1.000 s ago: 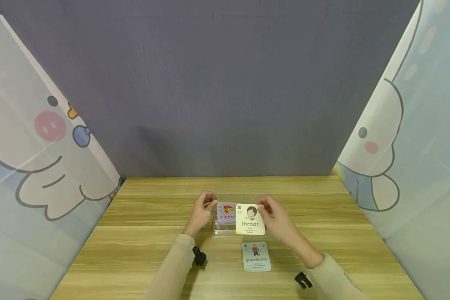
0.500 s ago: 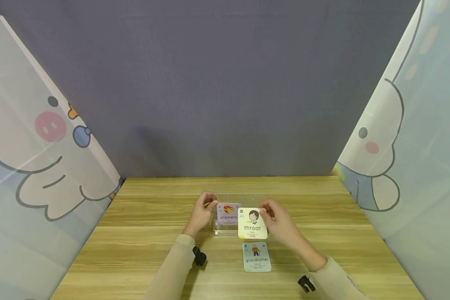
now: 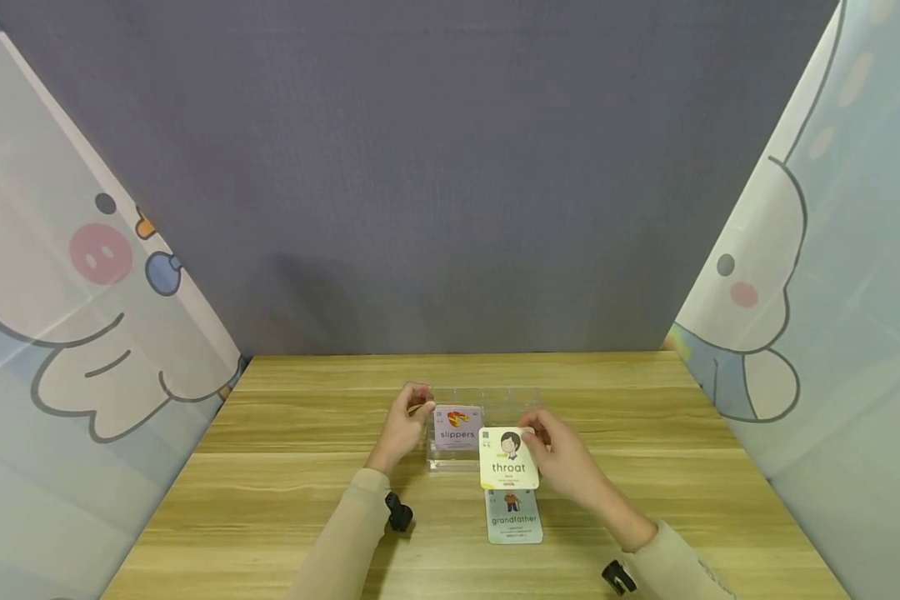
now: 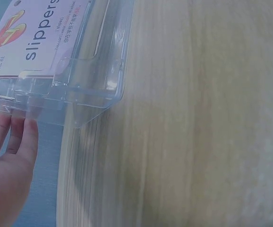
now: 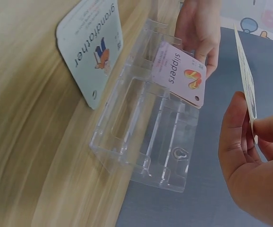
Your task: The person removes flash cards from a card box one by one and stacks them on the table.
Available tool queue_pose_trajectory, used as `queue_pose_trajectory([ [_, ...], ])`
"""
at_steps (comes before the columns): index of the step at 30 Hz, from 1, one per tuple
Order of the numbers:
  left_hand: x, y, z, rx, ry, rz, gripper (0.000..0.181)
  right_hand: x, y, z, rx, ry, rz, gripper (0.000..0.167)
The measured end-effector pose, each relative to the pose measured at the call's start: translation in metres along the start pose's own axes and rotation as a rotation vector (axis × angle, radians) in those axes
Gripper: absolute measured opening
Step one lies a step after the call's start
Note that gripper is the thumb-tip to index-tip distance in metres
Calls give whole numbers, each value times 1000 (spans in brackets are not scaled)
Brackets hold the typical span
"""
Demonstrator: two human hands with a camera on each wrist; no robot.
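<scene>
A clear plastic card holder [image 3: 453, 466] stands on the table. My left hand [image 3: 403, 429] grips its left end, with the fingers [image 4: 28, 137] against the plastic in the left wrist view. In the holder's left part sits a lilac "slippers" card [image 3: 457, 429], with more cards behind it. My right hand [image 3: 567, 458] pinches a cream "throat" card [image 3: 508, 471] by its upper right corner, between thumb and fingers; the right wrist view shows it edge-on. Below it a pale green "grandfather" card [image 3: 513, 527] lies flat on the table, its top edge hidden in the head view.
The wood-grain table [image 3: 285, 500] ends at a dark grey backdrop [image 3: 450, 208]. Printed cartoon curtains [image 3: 82, 250] hang at both sides. Black camera mounts [image 3: 398, 512] show at both wrists. The holder's right part has bare slots [image 5: 141, 123].
My right hand has drawn the "throat" card down and slightly right, away from the holder. It uncovers the "slippers" card and overlaps the "grandfather" card's top. The left hand stays still.
</scene>
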State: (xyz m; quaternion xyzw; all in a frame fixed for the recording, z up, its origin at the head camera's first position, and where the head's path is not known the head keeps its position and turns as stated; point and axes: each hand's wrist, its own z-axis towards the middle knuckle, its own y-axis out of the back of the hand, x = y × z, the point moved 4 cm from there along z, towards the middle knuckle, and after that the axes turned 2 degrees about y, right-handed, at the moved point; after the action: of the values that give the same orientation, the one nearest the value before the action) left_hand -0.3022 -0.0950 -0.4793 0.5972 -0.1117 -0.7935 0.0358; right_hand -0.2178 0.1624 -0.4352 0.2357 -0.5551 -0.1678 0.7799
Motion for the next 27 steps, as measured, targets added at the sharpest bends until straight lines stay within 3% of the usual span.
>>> queue_pose_trajectory([
  [4, -5, 1, -2, -5, -11, 0, 22, -3, -1, -2, 16, -16, -10, 15],
  [27, -5, 1, -1, -7, -9, -7, 22, -18, -8, -13, 69, -47, 8, 16],
])
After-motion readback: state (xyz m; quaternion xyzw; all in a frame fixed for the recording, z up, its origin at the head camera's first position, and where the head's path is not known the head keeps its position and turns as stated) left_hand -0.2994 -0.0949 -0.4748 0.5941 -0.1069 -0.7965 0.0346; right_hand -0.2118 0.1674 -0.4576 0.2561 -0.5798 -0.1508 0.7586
